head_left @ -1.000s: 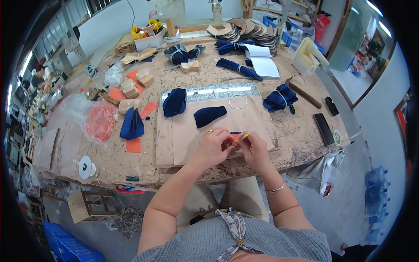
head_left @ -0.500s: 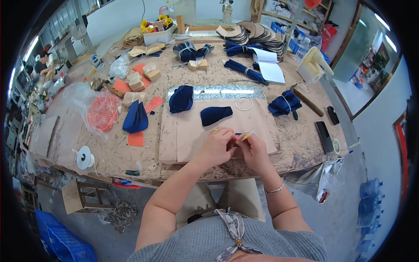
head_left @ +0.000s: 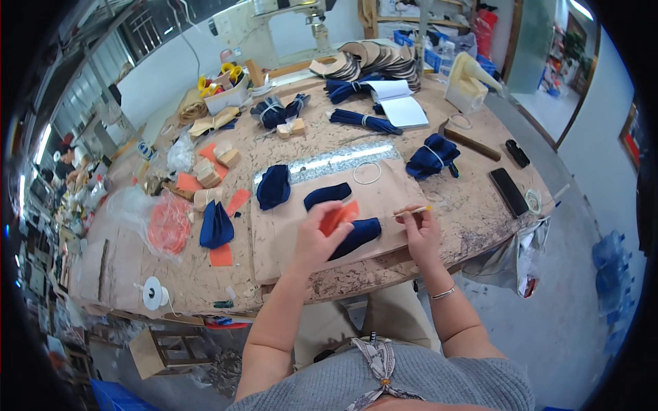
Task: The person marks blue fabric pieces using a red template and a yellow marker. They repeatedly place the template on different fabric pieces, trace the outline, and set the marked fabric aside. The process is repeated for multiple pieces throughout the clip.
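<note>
My left hand (head_left: 317,238) is closed on a small orange piece of sheet material (head_left: 344,214), raised above the work board. Beneath it lies a navy blue fabric piece (head_left: 362,234), partly covered by that hand. Closed around a thin pale pen-like stick with a yellow end (head_left: 406,213) is my right hand (head_left: 423,236), over the board's right side. Farther back on the tan paper (head_left: 288,233) are a second navy piece (head_left: 327,196), a rounded navy stack (head_left: 273,187) and a pale ring (head_left: 367,172).
Left of the board stand folded navy pieces (head_left: 216,225), a bag of orange pieces (head_left: 168,222) and a thread spool (head_left: 155,293). On the right are a tied navy bundle (head_left: 432,157), a hammer (head_left: 473,142) and a phone (head_left: 508,192). An open notebook (head_left: 403,109) lies behind.
My hands have moved apart. The left one now lifts the orange piece, and the navy piece under it shows. The right one carries the stick rightward. The whole view has tilted.
</note>
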A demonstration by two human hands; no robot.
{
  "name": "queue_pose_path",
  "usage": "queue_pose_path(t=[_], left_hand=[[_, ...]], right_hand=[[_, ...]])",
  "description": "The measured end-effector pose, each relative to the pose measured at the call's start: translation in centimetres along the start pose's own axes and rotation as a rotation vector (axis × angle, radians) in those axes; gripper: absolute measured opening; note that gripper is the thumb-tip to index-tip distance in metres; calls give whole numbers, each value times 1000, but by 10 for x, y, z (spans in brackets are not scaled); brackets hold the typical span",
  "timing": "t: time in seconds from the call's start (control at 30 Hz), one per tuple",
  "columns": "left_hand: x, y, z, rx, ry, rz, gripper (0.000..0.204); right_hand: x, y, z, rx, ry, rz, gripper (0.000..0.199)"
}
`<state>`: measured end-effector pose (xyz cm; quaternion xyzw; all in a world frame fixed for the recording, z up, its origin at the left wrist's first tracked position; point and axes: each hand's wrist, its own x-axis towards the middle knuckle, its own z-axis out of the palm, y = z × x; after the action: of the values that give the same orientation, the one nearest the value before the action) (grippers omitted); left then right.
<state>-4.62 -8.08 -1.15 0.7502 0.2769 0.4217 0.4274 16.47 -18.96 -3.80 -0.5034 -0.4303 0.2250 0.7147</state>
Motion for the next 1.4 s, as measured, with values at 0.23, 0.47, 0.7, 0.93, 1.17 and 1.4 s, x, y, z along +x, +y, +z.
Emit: queue_pose_path(t=[0.23,0.47,0.7,0.93,1.17,1.4], left_hand=[[29,-4,-46,-296,258,-50,31],[27,-31,-57,-814,310,-221,33],[17,-24,-56,-953,288,-292,31],[12,-25,-54,-881,297,-269,34],[16,-37,-53,-717,381,-148,30],[8,-16,-39,-141,189,135,24]], right_hand=[[0,-28,11,-525,-281,-511,19],[-1,-39,53,-803,-627,-524,24],[13,-35,49,-775,-783,-359,23],[52,-33,59,-614,-632,-327,12],[83,-31,88,-695,-290,-713,16],[69,-11,46,-512,-56,-523,27]])
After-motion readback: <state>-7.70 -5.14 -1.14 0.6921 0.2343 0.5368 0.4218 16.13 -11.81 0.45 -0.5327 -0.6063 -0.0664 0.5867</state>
